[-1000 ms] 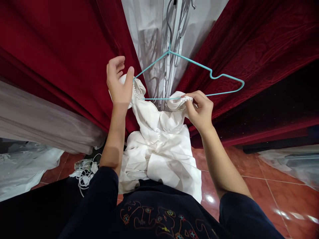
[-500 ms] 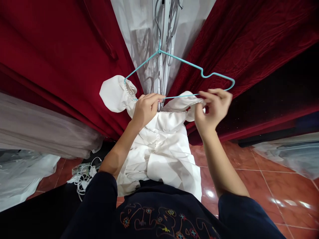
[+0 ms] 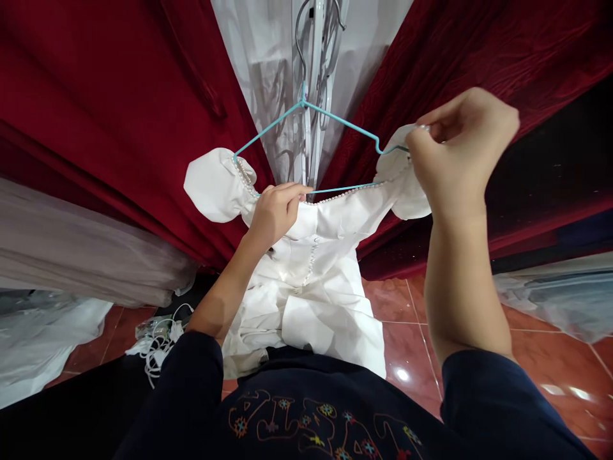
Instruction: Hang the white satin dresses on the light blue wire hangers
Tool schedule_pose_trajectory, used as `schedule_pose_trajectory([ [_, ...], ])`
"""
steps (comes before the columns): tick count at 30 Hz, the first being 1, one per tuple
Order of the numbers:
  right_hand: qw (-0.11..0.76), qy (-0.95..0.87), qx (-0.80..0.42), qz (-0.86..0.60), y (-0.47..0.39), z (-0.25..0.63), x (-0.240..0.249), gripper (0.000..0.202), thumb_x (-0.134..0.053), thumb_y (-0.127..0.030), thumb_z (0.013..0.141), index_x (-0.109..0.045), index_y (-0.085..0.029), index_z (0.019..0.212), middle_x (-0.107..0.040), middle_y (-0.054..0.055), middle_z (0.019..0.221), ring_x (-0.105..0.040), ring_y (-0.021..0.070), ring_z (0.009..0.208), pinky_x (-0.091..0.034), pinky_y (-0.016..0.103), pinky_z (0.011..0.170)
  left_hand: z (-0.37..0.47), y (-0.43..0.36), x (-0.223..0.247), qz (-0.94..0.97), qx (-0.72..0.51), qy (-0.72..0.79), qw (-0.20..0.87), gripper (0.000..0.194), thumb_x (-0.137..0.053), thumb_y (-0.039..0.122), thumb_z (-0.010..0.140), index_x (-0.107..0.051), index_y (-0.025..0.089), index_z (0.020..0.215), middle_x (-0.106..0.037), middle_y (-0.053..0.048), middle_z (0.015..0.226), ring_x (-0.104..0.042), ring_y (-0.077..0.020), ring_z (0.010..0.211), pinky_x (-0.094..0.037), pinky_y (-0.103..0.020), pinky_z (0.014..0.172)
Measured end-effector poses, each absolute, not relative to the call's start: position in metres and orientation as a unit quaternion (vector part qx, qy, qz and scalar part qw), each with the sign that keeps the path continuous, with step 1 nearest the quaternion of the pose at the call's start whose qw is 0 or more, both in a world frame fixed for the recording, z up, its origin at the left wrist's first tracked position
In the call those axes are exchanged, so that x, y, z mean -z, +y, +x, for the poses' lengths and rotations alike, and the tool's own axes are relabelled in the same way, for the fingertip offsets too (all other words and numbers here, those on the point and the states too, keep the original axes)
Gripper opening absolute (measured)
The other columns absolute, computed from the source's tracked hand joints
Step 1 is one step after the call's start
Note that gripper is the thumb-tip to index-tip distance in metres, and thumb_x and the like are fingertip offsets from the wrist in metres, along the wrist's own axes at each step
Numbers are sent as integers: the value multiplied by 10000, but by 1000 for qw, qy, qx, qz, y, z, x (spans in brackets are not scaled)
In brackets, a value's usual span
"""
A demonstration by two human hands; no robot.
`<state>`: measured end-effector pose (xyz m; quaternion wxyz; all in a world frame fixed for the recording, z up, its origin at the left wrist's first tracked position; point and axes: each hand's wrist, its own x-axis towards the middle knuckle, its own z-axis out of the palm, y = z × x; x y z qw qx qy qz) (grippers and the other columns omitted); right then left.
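Observation:
A white dress [image 3: 335, 220] with puffed sleeves and pearl trim hangs from a light-blue hanger [image 3: 342, 120]. Its left sleeve [image 3: 211, 185] sits over the hanger's left end. My left hand [image 3: 278, 211] is closed around the hanger's bottom bar beside the neckline; whether it also grips cloth is hidden. Up at the hanger's right end, my right hand [image 3: 460, 150] pinches the pearl-edged opening of the dress's right sleeve [image 3: 407, 176], which is drawn over that end. The hanger's right tip is hidden by the sleeve and hand. Pearl buttons run down the bodice.
Dark red curtains [image 3: 119, 108] hang on both sides of a white metal rack [image 3: 313, 70]. White cables [image 3: 156, 348] lie at lower left near a black surface [image 3: 96, 402]. Pale gauzy fabric [image 3: 565, 300] hangs at the right over red floor tiles [image 3: 407, 345].
My right hand has moved up and right, pulling the right sleeve out over the hanger's end. The neckline is stretched wider along the bar. My left hand has barely moved.

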<state>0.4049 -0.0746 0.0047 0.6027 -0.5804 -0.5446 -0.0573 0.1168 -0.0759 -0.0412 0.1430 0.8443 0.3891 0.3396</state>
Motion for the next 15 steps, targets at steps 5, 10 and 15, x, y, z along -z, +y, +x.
schedule_pose_trajectory([
  [5,623,-579,-84,-520,-61,381,-9,156,-822,-36,801,-775,-116,927,-732,42,757,-638,108,599,-523,326,616,118,-76,42,842,-320,414,130,413,-470,51,1006,-801,242,1164,-839,-18,1081,-782,-206,1054,-482,-364,957],
  [10,697,-602,-37,-389,-85,372,-7,187,-787,-280,973,-768,-165,1119,-765,90,1060,-754,178,955,-616,351,843,116,-74,44,843,-317,420,107,397,-474,66,1020,-795,226,1190,-840,-29,1086,-775,-215,1067,-465,-364,952],
  [15,517,-742,-120,-409,-106,341,42,255,-624,-429,1061,-734,-248,1202,-765,78,1159,-733,226,1049,-616,444,965,116,-76,48,849,-332,398,106,401,-457,84,1047,-784,226,1229,-836,-39,1119,-766,-218,1098,-467,-369,963],
])
